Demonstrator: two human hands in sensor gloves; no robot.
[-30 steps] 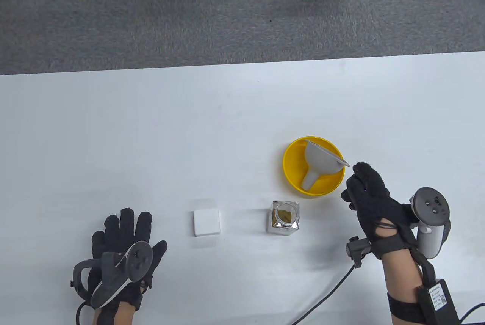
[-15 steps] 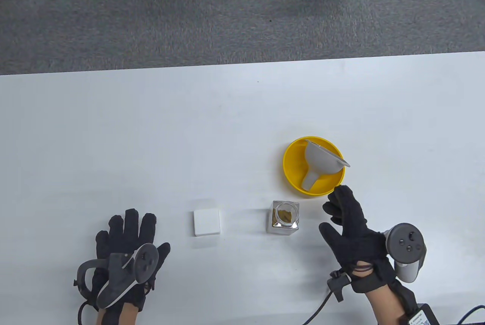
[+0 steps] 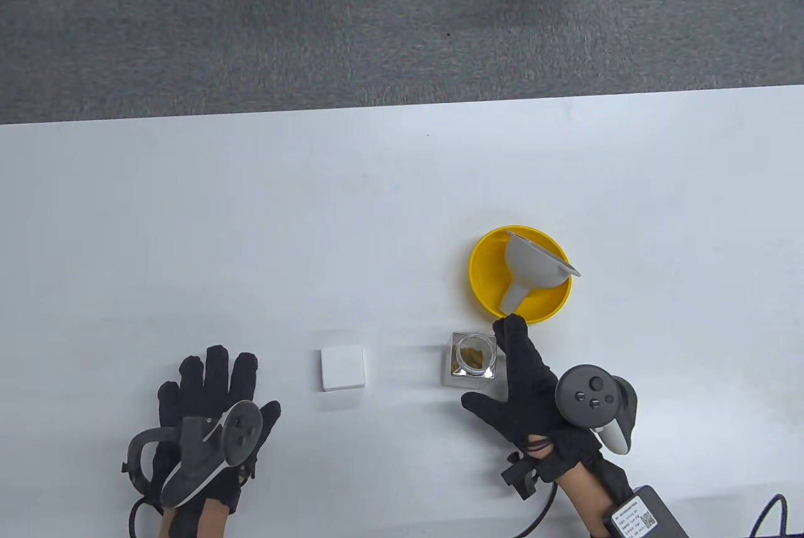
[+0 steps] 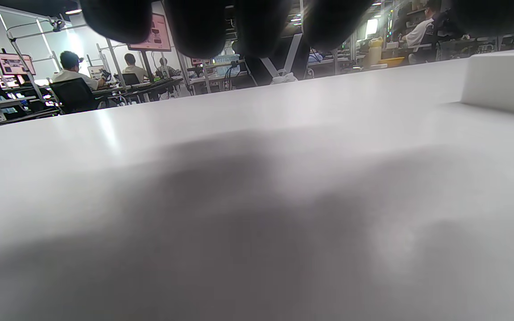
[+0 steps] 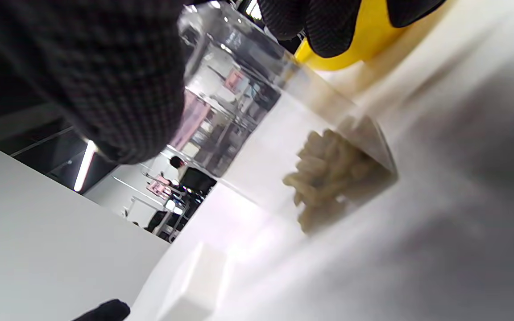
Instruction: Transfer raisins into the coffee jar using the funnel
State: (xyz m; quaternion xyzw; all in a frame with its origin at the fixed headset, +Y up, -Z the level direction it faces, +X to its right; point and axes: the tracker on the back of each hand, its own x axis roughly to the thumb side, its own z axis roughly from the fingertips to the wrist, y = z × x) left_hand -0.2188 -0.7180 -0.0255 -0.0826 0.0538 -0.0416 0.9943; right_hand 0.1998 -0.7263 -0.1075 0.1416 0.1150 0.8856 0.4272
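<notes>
A square glass coffee jar (image 3: pixel 472 361) stands open with tan raisins (image 3: pixel 472 355) at its bottom. Behind it a yellow bowl (image 3: pixel 485 277) holds a grey funnel (image 3: pixel 534 268) lying on its side. My right hand (image 3: pixel 493 368) is open and cups the jar, thumb at its near side and fingers (image 3: pixel 518 343) along its right side; I cannot tell whether they touch the glass. The right wrist view shows the jar (image 5: pixel 279 129) and raisins (image 5: pixel 333 178) between my thumb and fingers. My left hand (image 3: pixel 217 375) lies flat and empty on the table at the near left.
A white square lid (image 3: pixel 342 368) lies on the table left of the jar; it also shows in the left wrist view (image 4: pixel 502 84) and the right wrist view (image 5: pixel 194 285). A black cable (image 3: pixel 534 513) runs from my right wrist.
My right hand has moved from beside the bowl down and left to the jar and now cups it. The left hand has barely shifted.
</notes>
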